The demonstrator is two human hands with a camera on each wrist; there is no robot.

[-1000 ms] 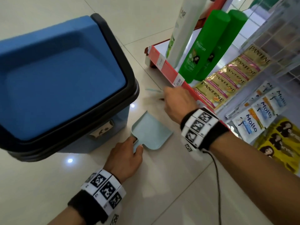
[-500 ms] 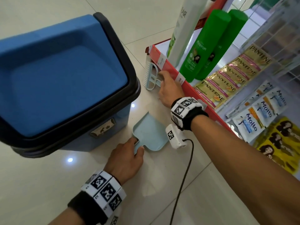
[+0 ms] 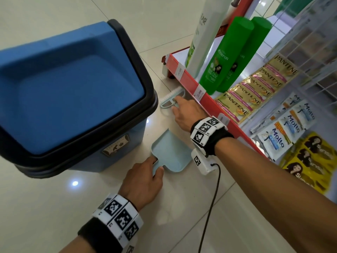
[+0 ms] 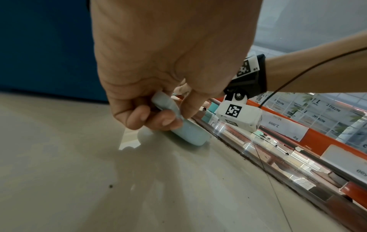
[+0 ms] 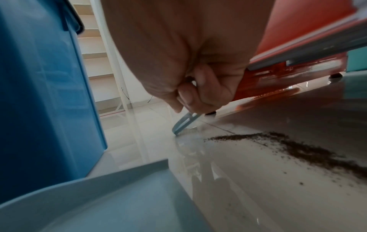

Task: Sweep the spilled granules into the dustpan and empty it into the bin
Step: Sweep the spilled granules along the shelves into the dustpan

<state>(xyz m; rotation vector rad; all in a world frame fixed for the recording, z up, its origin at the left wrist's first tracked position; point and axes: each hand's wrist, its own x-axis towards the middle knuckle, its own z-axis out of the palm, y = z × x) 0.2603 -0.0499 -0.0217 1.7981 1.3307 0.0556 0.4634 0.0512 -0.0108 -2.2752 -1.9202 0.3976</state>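
A pale blue dustpan (image 3: 171,152) lies flat on the tiled floor beside the blue bin (image 3: 73,99). My left hand (image 3: 144,179) grips its short handle (image 4: 168,109). Beyond the pan, my right hand (image 3: 184,112) holds a small pale blue brush (image 3: 170,98), bristles toward the bin. In the right wrist view the brush (image 5: 183,124) touches the floor at the far end of a dark streak of granules (image 5: 298,147), which runs along the floor under the red shelf edge (image 5: 298,51). The pan's rim (image 5: 99,180) fills that view's near corner. No granules show in the head view.
The bin has a blue swing lid (image 3: 69,92) in a black rim, shut. A low red-edged shelf (image 3: 200,92) on the right carries green shampoo bottles (image 3: 224,57), gold sachet strips (image 3: 255,88) and hanging packets (image 3: 284,132). A black cable (image 3: 211,207) trails from my right wrist.
My right hand has carried the brush forward, away from the pan, along the shelf's edge, and now holds it low at the floor. The left hand and dustpan have stayed put.
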